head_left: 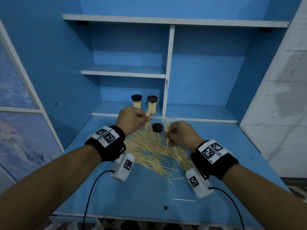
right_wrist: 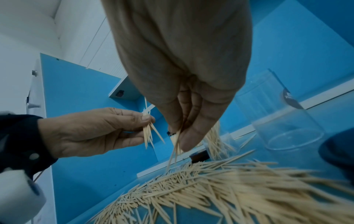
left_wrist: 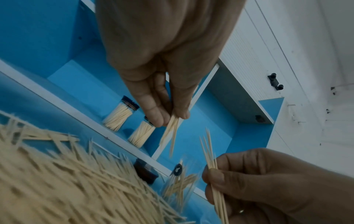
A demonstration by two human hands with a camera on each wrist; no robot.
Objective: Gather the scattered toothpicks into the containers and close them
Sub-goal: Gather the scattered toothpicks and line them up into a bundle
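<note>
Blue-painted desk point(head_left: 142, 193) with white-edged shelving point(head_left: 168, 67) behind carries a wide heap of pale wooden toothpicks point(head_left: 154, 150). On the low shelf stand two clear, dark-capped jars packed with toothpicks point(head_left: 136, 101) point(head_left: 152, 104). An open clear container point(right_wrist: 283, 121) and a loose dark round lid point(head_left: 157, 127) sit beyond the heap. Above it, the left hand point(head_left: 131, 119) pinches a small upright bundle of toothpicks point(left_wrist: 170, 133), and the right hand point(head_left: 181, 135) pinches another bundle point(left_wrist: 212, 171).

Head camera: looking down from above the toothpick pile point(head_left: 154, 150). Wrist cameras: sitting close, low beside that pile, facing up along the fingers; all three are sharing it.
</note>
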